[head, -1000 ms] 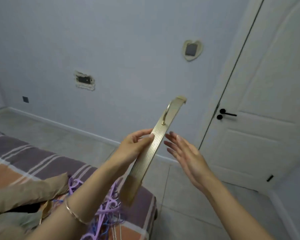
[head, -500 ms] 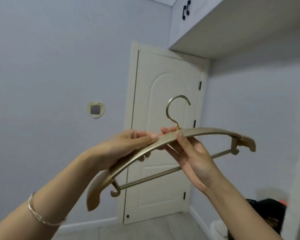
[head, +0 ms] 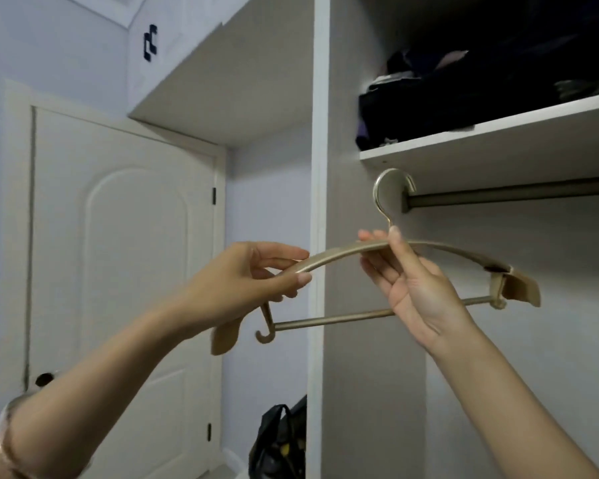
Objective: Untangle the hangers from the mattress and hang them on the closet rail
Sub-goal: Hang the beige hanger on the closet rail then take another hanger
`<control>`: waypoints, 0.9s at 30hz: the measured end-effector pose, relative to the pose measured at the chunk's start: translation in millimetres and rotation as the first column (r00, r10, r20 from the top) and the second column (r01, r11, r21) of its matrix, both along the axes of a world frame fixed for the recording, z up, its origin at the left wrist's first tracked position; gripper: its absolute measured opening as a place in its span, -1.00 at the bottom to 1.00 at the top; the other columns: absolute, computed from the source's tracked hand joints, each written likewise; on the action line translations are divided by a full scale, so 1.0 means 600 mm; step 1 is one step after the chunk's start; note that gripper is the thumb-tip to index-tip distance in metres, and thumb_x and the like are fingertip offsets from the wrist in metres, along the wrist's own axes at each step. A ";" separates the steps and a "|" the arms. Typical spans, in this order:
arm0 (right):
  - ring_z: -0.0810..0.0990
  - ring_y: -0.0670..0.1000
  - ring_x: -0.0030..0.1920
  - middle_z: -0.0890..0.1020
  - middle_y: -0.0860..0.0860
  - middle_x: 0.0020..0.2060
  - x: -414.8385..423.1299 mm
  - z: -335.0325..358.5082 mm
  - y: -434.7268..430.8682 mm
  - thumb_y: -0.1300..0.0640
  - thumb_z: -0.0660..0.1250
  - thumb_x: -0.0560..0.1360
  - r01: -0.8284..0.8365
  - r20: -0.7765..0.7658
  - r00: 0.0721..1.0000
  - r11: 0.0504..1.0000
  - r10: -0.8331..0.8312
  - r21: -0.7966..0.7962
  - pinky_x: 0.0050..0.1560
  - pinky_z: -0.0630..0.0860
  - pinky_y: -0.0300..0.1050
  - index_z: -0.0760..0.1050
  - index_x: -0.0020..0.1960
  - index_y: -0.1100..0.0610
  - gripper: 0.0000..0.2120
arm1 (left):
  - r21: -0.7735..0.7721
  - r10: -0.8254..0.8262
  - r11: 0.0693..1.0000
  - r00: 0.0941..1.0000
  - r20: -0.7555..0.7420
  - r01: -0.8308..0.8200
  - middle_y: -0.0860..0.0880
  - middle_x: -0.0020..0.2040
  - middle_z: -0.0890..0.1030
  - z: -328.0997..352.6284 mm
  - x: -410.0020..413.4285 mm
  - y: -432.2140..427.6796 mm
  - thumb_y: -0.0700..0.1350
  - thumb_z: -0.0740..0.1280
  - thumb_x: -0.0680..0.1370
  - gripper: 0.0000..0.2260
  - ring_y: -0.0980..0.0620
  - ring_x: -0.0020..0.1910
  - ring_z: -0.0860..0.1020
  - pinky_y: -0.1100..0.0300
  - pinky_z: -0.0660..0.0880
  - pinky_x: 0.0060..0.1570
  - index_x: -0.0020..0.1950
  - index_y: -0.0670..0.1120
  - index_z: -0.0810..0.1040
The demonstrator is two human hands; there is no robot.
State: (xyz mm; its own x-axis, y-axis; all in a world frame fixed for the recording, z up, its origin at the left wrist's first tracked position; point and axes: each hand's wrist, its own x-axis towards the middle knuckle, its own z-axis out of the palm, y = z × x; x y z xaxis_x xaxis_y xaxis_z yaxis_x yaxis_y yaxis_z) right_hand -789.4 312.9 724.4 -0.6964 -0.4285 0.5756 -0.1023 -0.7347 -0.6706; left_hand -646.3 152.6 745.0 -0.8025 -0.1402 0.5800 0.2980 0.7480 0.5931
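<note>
Gold-toned hanger [head: 329, 259] is now held level at the closet rail [head: 512, 194]; half a second back it faced the door, a second back it was over the mattress. Hook [head: 376, 197] is just left of the rail's end, not yet over it. Left hand [head: 242, 281] pinches one shoulder; right hand [head: 419, 292] grasps the crown. Judgement: carry done, hooking remains.

Hanger [head: 336, 253] matte champagne gold, hook [head: 376, 191] shinier gold. Closet rail [head: 516, 195] dark bronze-grey. Shelf [head: 481, 134] white. Folded clothes [head: 429, 112] black, purple edge. Door [head: 118, 271] cream, black hinges [head: 214, 196]. Wall [head: 49, 46] pale lilac-blue. Bag [head: 274, 444] black, yellow flecks. Bracelet [head: 2, 440] rose-gold.
</note>
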 end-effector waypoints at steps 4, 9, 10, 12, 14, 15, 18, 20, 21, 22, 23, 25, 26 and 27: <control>0.67 0.04 0.04 0.56 0.15 0.22 -0.140 0.027 0.039 0.00 0.32 0.47 0.105 -0.019 0.994 0.980 -0.104 0.167 0.18 0.54 -0.02 0.43 0.19 0.27 -0.58 | 0.077 0.020 0.997 0.986 -0.163 -0.007 0.08 -0.13 0.70 0.003 -0.140 0.058 0.05 0.40 0.43 -0.67 0.17 -0.14 0.66 0.24 0.57 -0.01 0.18 0.03 0.56; 0.52 -0.03 0.22 0.24 -0.04 0.47 -0.292 0.046 0.046 -0.25 0.40 0.29 0.374 -0.245 0.922 0.858 -0.301 0.353 0.37 0.35 0.10 -0.17 0.53 0.02 0.06 | 0.125 0.088 0.990 0.963 -0.253 -0.058 0.11 -0.08 0.68 0.019 -0.309 0.099 0.03 0.41 0.44 -0.69 0.23 -0.09 0.64 0.26 0.55 0.06 0.15 -0.01 0.59; 0.47 -0.01 0.27 0.20 -0.04 0.49 -0.319 0.053 0.043 -0.25 0.38 0.31 0.387 -0.258 0.916 0.850 -0.309 0.358 0.40 0.31 0.12 -0.19 0.53 0.00 0.04 | 0.120 0.101 0.990 0.961 -0.256 -0.072 0.12 -0.08 0.68 0.026 -0.338 0.103 0.03 0.41 0.44 -0.71 0.23 -0.09 0.63 0.28 0.54 0.05 0.13 -0.01 0.60; 0.35 0.04 0.39 0.11 -0.01 0.52 -0.376 0.069 0.037 -0.24 0.37 0.35 0.373 -0.242 0.923 0.853 -0.301 0.364 0.43 0.26 0.13 -0.25 0.52 0.00 0.03 | 0.114 0.117 0.989 0.956 -0.268 -0.089 0.13 -0.13 0.66 0.039 -0.396 0.108 0.01 0.41 0.45 -0.74 0.22 -0.13 0.62 0.28 0.53 0.02 0.11 -0.02 0.61; 0.19 0.07 0.48 0.00 -0.01 0.53 -0.429 0.085 0.028 -0.30 0.37 0.29 0.373 -0.240 0.924 0.843 -0.299 0.388 0.46 0.20 0.14 -0.26 0.52 -0.01 0.08 | 0.121 0.127 0.988 0.953 -0.277 -0.097 0.09 -0.17 0.66 0.053 -0.452 0.106 -0.02 0.41 0.45 -0.72 0.22 -0.19 0.59 0.25 0.52 0.02 0.12 -0.08 0.62; 0.13 0.09 0.50 -0.04 -0.01 0.54 -0.453 0.092 0.024 -0.34 0.37 0.25 0.369 -0.245 0.925 0.842 -0.291 0.394 0.46 0.18 0.15 -0.26 0.52 -0.01 0.12 | 0.120 0.137 0.987 0.954 -0.268 -0.108 0.05 -0.16 0.66 0.060 -0.479 0.104 -0.03 0.41 0.45 -0.71 0.22 -0.20 0.58 0.24 0.51 0.02 0.13 -0.10 0.61; 0.09 0.10 0.51 -0.09 0.01 0.54 -0.521 0.108 0.015 -0.39 0.38 0.16 0.326 -0.236 0.940 0.854 -0.247 0.405 0.46 0.16 0.16 -0.29 0.51 0.02 0.22 | 0.133 0.153 0.983 0.959 -0.239 -0.124 -0.04 -0.12 0.67 0.079 -0.556 0.093 -0.04 0.42 0.45 -0.69 0.18 -0.24 0.56 0.24 0.51 -0.02 0.13 -0.14 0.60; 0.14 0.11 0.49 -0.08 0.03 0.54 -0.568 0.118 0.010 -0.31 0.38 0.28 0.308 -0.217 0.947 0.863 -0.237 0.400 0.46 0.17 0.15 -0.29 0.51 0.05 0.13 | 0.147 0.148 0.982 0.963 -0.226 -0.117 0.00 -0.19 0.63 0.089 -0.602 0.087 -0.06 0.42 0.45 -0.68 0.21 -0.28 0.54 0.29 0.49 -0.09 0.14 -0.19 0.59; 0.16 0.12 0.48 -0.06 0.05 0.53 -0.590 0.122 0.007 -0.27 0.37 0.33 0.311 -0.211 0.947 0.864 -0.244 0.396 0.46 0.17 0.15 -0.28 0.52 0.06 0.08 | 0.148 0.150 0.982 0.963 -0.223 -0.119 0.00 -0.21 0.62 0.093 -0.624 0.084 -0.07 0.42 0.45 -0.68 0.21 -0.28 0.54 0.30 0.48 -0.10 0.14 -0.21 0.59; 0.16 0.12 0.48 -0.04 0.06 0.53 -0.610 0.127 0.004 -0.25 0.37 0.35 0.319 -0.210 0.944 0.861 -0.253 0.397 0.46 0.17 0.15 -0.26 0.52 0.08 0.06 | 0.148 0.155 0.981 0.962 -0.223 -0.124 0.00 -0.19 0.62 0.098 -0.644 0.081 -0.07 0.43 0.45 -0.68 0.21 -0.27 0.54 0.28 0.48 -0.09 0.13 -0.22 0.59; 0.16 0.12 0.48 -0.02 0.07 0.53 -0.626 0.132 0.002 -0.25 0.37 0.35 0.319 -0.208 0.945 0.856 -0.254 0.406 0.46 0.17 0.14 -0.25 0.52 0.10 0.05 | 0.148 0.162 0.980 0.961 -0.225 -0.131 -0.02 -0.17 0.63 0.101 -0.663 0.078 -0.08 0.43 0.45 -0.68 0.19 -0.25 0.54 0.27 0.48 -0.07 0.13 -0.23 0.60; 0.16 0.11 0.48 0.02 0.09 0.53 -0.657 0.138 -0.004 -0.24 0.36 0.36 0.328 -0.207 0.942 0.849 -0.263 0.415 0.46 0.18 0.13 -0.21 0.52 0.14 0.04 | 0.155 0.173 0.978 0.958 -0.230 -0.139 -0.06 -0.12 0.65 0.108 -0.694 0.073 -0.08 0.44 0.44 -0.68 0.16 -0.20 0.55 0.25 0.49 -0.04 0.12 -0.22 0.61; 0.16 0.11 0.48 0.04 0.10 0.52 -0.670 0.140 -0.007 -0.24 0.36 0.36 0.335 -0.208 0.940 0.844 -0.270 0.418 0.46 0.19 0.12 -0.19 0.52 0.16 0.03 | 0.159 0.175 0.977 0.958 -0.229 -0.140 -0.08 -0.10 0.65 0.111 -0.708 0.071 -0.08 0.44 0.44 -0.68 0.15 -0.17 0.55 0.25 0.49 -0.02 0.12 -0.22 0.61; 0.17 0.11 0.48 0.05 0.11 0.52 -0.681 0.142 -0.010 -0.25 0.37 0.36 0.340 -0.206 0.939 0.839 -0.276 0.424 0.45 0.19 0.12 -0.17 0.52 0.17 0.03 | 0.158 0.177 0.977 0.958 -0.225 -0.143 -0.09 -0.08 0.66 0.113 -0.720 0.070 -0.08 0.43 0.44 -0.69 0.14 -0.15 0.55 0.25 0.49 -0.02 0.12 -0.22 0.60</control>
